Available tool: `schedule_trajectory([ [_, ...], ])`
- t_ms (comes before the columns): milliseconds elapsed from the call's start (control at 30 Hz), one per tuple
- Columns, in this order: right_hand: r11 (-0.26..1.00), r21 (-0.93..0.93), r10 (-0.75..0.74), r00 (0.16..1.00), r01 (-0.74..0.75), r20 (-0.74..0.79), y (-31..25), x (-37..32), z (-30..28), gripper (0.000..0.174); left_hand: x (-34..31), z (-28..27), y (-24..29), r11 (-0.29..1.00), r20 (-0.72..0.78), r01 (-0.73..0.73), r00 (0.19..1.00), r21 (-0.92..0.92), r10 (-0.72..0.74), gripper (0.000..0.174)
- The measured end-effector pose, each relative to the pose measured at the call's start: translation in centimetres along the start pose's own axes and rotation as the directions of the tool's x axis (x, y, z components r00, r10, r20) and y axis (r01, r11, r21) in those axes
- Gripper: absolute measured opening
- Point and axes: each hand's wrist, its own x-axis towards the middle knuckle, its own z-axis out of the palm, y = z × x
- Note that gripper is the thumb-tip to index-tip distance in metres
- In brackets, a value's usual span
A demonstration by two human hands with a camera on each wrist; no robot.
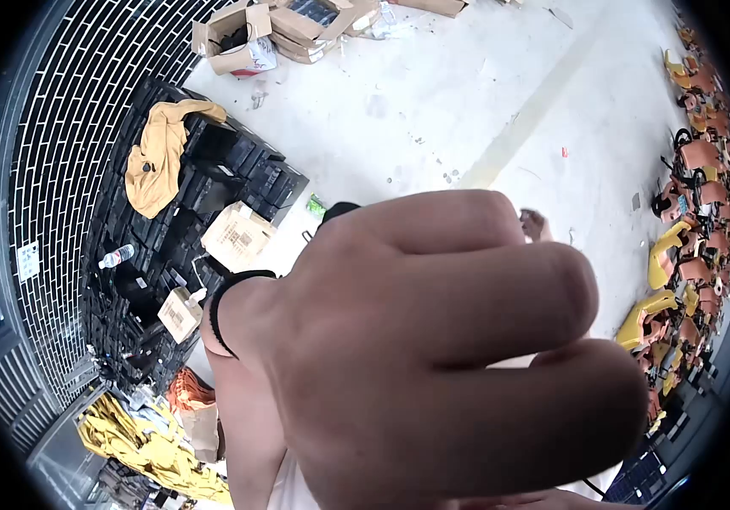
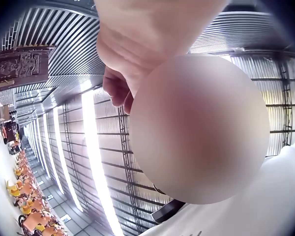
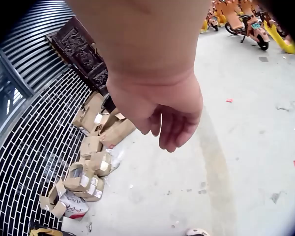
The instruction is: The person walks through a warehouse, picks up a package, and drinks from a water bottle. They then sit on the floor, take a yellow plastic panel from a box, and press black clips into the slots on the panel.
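My left hand (image 1: 433,340) fills much of the head view, raised very close to the camera with its back showing and a black strap (image 1: 220,319) at the wrist. Its fingertips are hidden there. From the left wrist, the left hand (image 2: 119,83) appears beside a blurred round area, fingers loosely bent, with no object visible in them. My right hand (image 3: 162,110) hangs down over the pale floor in the right wrist view. Its fingers curl loosely and hold nothing. Part of a hand (image 1: 535,225) also shows beyond the left fingers in the head view.
Stacked black crates (image 1: 212,170) carry a tan cloth (image 1: 157,161), a cardboard box (image 1: 239,236) and a bottle (image 1: 117,256). Opened cartons (image 3: 91,167) stand along the brick-patterned wall. Rows of orange and yellow scooters (image 1: 701,157) line the right side. Litter dots the floor (image 3: 255,147).
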Motion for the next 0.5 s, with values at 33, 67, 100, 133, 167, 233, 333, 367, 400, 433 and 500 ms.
schedule_trajectory([
  [33,0.990,-0.144,-0.012,0.997,0.001,-0.080,-7.5,1.7,1.6,0.031,2.0,-0.8,-1.6,0.999,0.026,0.010,1.000,0.030,-0.011,0.030],
  [67,0.985,-0.172,-0.018,0.994,-0.001,-0.110,-13.1,3.9,2.3,0.034,3.9,-2.0,-3.6,0.998,0.061,0.009,0.998,0.067,-0.013,0.030],
  [100,0.978,-0.199,-0.081,0.991,0.058,-0.110,-18.1,5.3,3.2,0.036,6.0,-3.1,-6.4,0.994,0.108,-0.004,0.994,0.109,-0.008,0.030],
  [133,0.971,-0.227,-0.102,0.985,0.069,-0.137,-22.6,6.3,4.5,0.037,8.2,-4.8,-9.5,0.990,0.149,-0.035,0.989,0.139,0.014,0.031],
  [167,0.966,-0.241,-0.133,0.981,0.095,-0.144,-24.9,8.3,4.8,0.037,10.3,-6.5,-13.3,0.991,0.213,-0.073,0.976,0.111,0.048,0.028],
  [233,0.963,-0.248,-0.159,0.968,0.108,-0.193,-28.0,11.1,6.6,0.037,13.7,-9.5,-23.4,0.981,0.403,-0.111,0.914,0.156,0.040,0.035],
  [333,0.985,-0.160,0.010,0.961,-0.056,-0.276,-26.0,15.3,9.3,0.034,13.1,-11.8,-43.9,0.815,0.246,0.576,0.800,-0.065,-0.547,0.048],
  [367,0.983,-0.107,0.109,0.949,-0.146,-0.296,-23.7,16.2,10.2,0.033,10.3,-12.5,-52.7,0.746,0.136,0.663,0.734,0.066,-0.665,0.046],
  [400,0.968,-0.036,0.226,0.924,-0.249,-0.309,-20.8,16.9,11.2,0.031,7.3,-13.8,-59.1,0.608,0.026,0.710,0.643,0.355,-0.765,0.046],
  [433,0.910,-0.036,0.379,0.867,-0.412,-0.324,-16.6,18.0,11.7,0.028,2.2,-15.0,-66.4,0.371,-0.024,0.758,0.453,0.537,-0.891,0.050],
  [500,0.740,-0.061,0.644,0.731,-0.670,-0.224,-17.6,17.1,16.3,0.026,-3.8,-17.9,-70.4,0.211,-0.039,0.875,0.253,0.436,-0.967,0.047],
])
